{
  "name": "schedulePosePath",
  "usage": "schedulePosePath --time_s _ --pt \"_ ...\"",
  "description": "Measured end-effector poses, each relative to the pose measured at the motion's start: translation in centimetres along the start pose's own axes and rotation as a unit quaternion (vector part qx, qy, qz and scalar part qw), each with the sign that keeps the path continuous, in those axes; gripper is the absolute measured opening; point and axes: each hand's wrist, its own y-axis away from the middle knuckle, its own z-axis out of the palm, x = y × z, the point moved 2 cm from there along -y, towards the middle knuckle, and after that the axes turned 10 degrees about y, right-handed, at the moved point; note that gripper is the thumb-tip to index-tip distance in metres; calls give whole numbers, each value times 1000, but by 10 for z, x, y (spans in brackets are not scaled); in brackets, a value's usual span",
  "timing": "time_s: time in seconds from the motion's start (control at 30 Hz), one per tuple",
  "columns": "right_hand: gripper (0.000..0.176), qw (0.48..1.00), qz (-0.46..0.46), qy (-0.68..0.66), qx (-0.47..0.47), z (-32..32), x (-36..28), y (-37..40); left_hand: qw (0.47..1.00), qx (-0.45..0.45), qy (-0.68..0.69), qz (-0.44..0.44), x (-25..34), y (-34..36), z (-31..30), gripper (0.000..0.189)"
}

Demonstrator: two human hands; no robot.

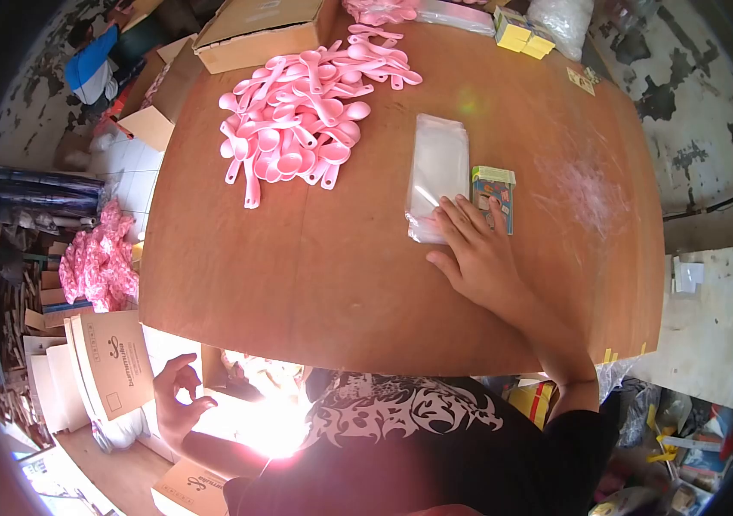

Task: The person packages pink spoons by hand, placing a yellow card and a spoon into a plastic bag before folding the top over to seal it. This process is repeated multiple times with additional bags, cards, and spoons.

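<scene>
My right hand (478,249) lies flat with fingers spread, over the lower end of a stack of clear plastic bags (440,159) and the lower part of a small printed box (494,181) with a green edge. It grips neither of them. Off the table's near left edge, my left hand (177,397) hangs in the air with thumb and fingers curved apart and nothing between them. A large heap of pink plastic spoons (293,125) is piled on the far left of the brown table (323,267).
Behind the spoons stands a cardboard box (259,39). Small yellow boxes (523,36) and a clear plastic bag (560,21) sit at the far edge. Plastic scraps (590,193) lie at right. Cartons (113,361) stand at lower left. A person in blue (91,64) is at upper left.
</scene>
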Motion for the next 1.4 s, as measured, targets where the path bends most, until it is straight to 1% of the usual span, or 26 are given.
schedulePosePath --time_s 0.03,0.1,0.17,0.2,0.33,0.43,0.47,0.53,0.57,0.67,0.7,0.77,0.8,0.9,0.97,1.0,1.03,1.1,1.13,1.17,1.2,1.23,1.27,1.3,1.37,1.4 --pt "50 1000 5 4 1 -1 1 0 999 -32 31 23 9 -15 13 73" --pt "52 1000 13 10 3 -3 2 2 988 -141 32 54 23 -52 38 66" --pt "51 1000 11 -1 21 -9 4 2 974 -188 35 119 53 -93 77 58" --pt "51 1000 10 2 21 -15 4 2 966 -199 -13 162 73 -111 94 53" --pt "51 998 -4 -56 17 -42 -11 7 914 -184 -125 340 114 -160 166 40" --pt "52 996 -14 -84 11 -56 -21 9 840 -172 -189 478 129 -188 212 34" --pt "53 994 -17 -107 11 -56 -22 10 839 -174 -188 480 128 -200 223 34" --pt "54 992 -17 -128 10 -54 -19 13 798 -183 -175 546 120 -219 242 25" --pt "57 990 -6 -142 3 -48 -15 13 797 -185 -173 549 112 -227 248 25" --pt "62 987 13 -155 -31 -33 0 15 843 -208 -99 487 103 -241 254 12" --pt "64 985 17 -159 -58 -28 4 16 842 -208 -98 488 102 -241 253 12" --pt "64 992 6 -115 -47 -18 8 17 873 -241 -86 415 94 -242 247 14" --pt "64 997 -7 -73 -36 -16 9 16 874 -240 -85 413 96 -241 244 14" --pt "62 998 -6 -56 -28 -17 15 9 881 -202 -27 427 111 -236 228 12" --pt "58 998 21 -53 -5 -22 22 6 937 -172 99 289 116 -230 218 17" --pt "55 997 50 -52 17 -25 27 7 938 -204 218 175 108 -233 216 24" --pt "55 997 49 -53 18 -28 31 9 939 -203 218 174 104 -236 210 24" --pt "42 991 131 -16 6 -33 45 17 880 -195 432 6 91 -242 199 34" --pt "42 991 131 -17 5 -33 51 21 875 -202 440 -33 82 -244 194 38" --pt "35 991 132 -13 2 -33 57 24 874 -203 440 -34 78 -243 192 38" --pt "29 991 134 -9 0 -33 60 26 827 -237 503 -76 77 -240 193 43" --pt "29 991 136 -8 -1 -33 60 27 773 -270 563 -116 76 -237 194 51" --pt "26 989 145 -18 -2 -33 60 28 772 -287 559 -96 65 -237 196 66" --pt "23 988 154 -28 -3 -33 60 29 771 -288 560 -97 65 -233 199 66" --pt "21 988 154 -28 6 -33 59 29 797 -232 540 -140 64 -226 204 69" --pt "19 987 155 -30 15 -33 59 29 786 -260 543 -139 63 -226 206 65"
